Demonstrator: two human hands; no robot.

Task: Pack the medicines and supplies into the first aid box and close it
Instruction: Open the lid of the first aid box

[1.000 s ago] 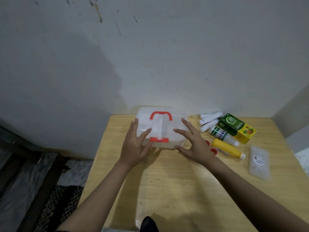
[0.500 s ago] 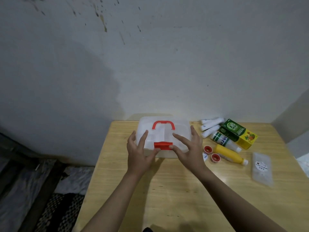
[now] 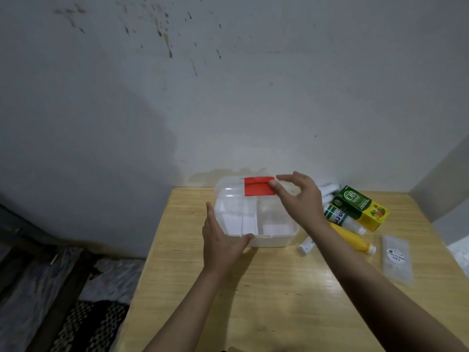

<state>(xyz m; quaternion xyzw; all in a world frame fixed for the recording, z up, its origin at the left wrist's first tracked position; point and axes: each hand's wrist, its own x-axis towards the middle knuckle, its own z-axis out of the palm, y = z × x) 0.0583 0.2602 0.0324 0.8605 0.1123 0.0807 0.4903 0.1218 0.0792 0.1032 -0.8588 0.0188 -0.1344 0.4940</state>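
The clear plastic first aid box [image 3: 276,224] stands at the back of the wooden table [image 3: 266,295], its divided inside showing. Its lid [image 3: 228,185] is raised toward the wall, with the red latch [image 3: 257,186] at its upper edge. My right hand [image 3: 302,199] pinches the lid beside the latch. My left hand [image 3: 219,240] grips the box's front left corner, thumb on the rim. To the right lie a green and yellow carton [image 3: 361,207], a white and green bottle [image 3: 342,218], a yellow bottle [image 3: 354,241], a small white tube [image 3: 307,246], white rolls [image 3: 330,190] and a clear packet [image 3: 397,259].
A stained grey wall stands right behind the table and a second wall closes the right side. The table's left edge drops to a dark floor with a patterned mat [image 3: 86,323].
Both hands first rested on the shut box. My right hand has since undone the red latch and swung the lid up and back, while my left hand slid to the front left corner.
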